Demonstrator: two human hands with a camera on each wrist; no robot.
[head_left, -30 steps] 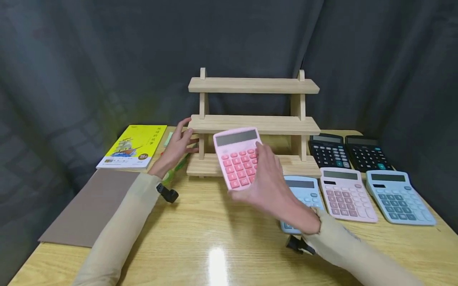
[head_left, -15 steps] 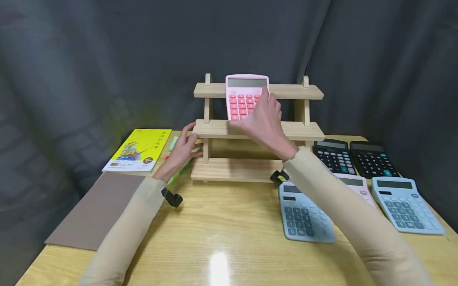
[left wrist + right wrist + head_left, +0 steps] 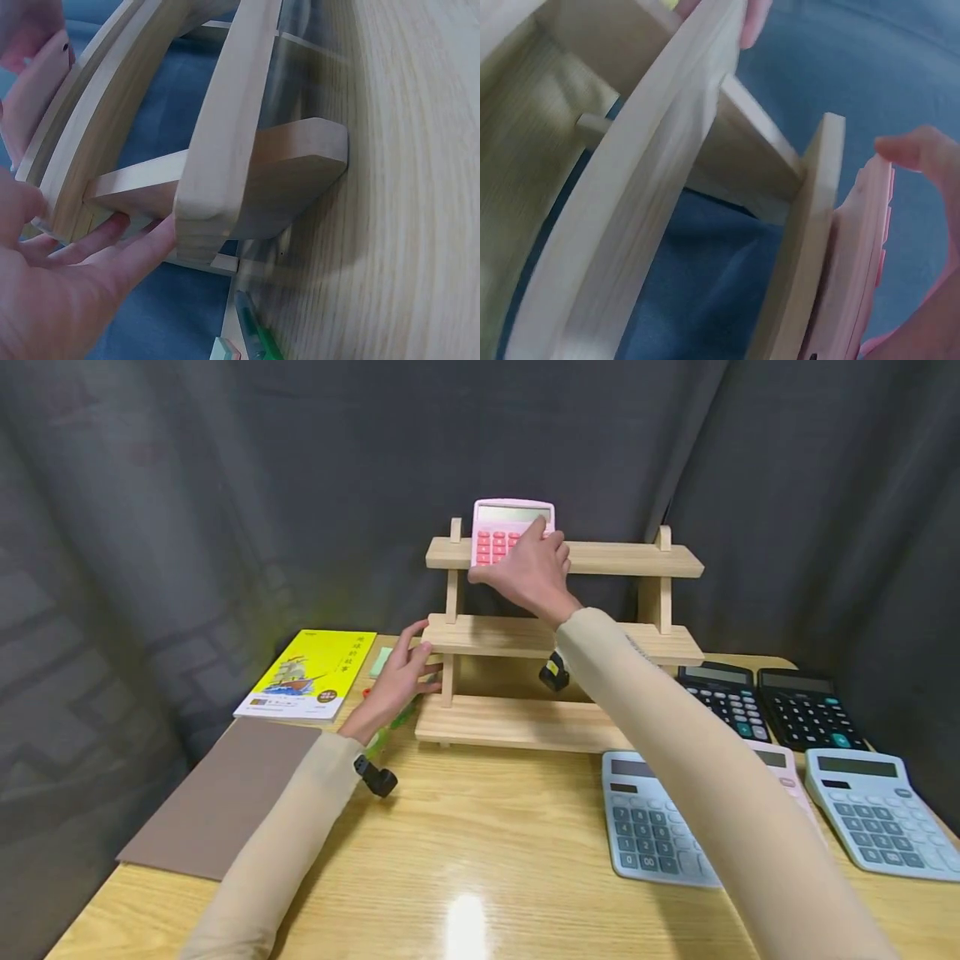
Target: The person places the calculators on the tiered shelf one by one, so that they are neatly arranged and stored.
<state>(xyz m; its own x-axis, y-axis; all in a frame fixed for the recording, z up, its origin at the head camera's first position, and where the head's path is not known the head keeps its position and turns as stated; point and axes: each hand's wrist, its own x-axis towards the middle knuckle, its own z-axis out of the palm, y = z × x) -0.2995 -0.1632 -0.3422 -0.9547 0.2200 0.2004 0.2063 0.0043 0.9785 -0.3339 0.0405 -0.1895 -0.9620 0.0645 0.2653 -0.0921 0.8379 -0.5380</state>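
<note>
A wooden three-tier display rack [image 3: 630, 558] stands at the back of the table. My right hand [image 3: 531, 570] holds a pink calculator [image 3: 489, 516] upright at the left part of the top tier, its keys facing me and partly covered by the fingers. Seen in the right wrist view, the pink calculator [image 3: 851, 262] lies close along the top plank [image 3: 802, 240]; contact with the plank is hard to tell. My left hand [image 3: 397, 683] grips the left end of the middle tier, and in the left wrist view its fingers [image 3: 97, 240] reach around the rack's end.
On the right lie two blue calculators [image 3: 645, 827] [image 3: 877, 810], a pale pink calculator [image 3: 783, 768] partly behind my sleeve, and two black calculators [image 3: 720, 693] [image 3: 806, 710]. At left are a yellow book [image 3: 318, 668] and a brown board [image 3: 225, 793]. Green scissors [image 3: 259, 334] lie beside the rack.
My right hand has raised the pink calculator from in front of the lower tiers to the top tier. The left hand stays on the rack; the view has shifted slightly.
</note>
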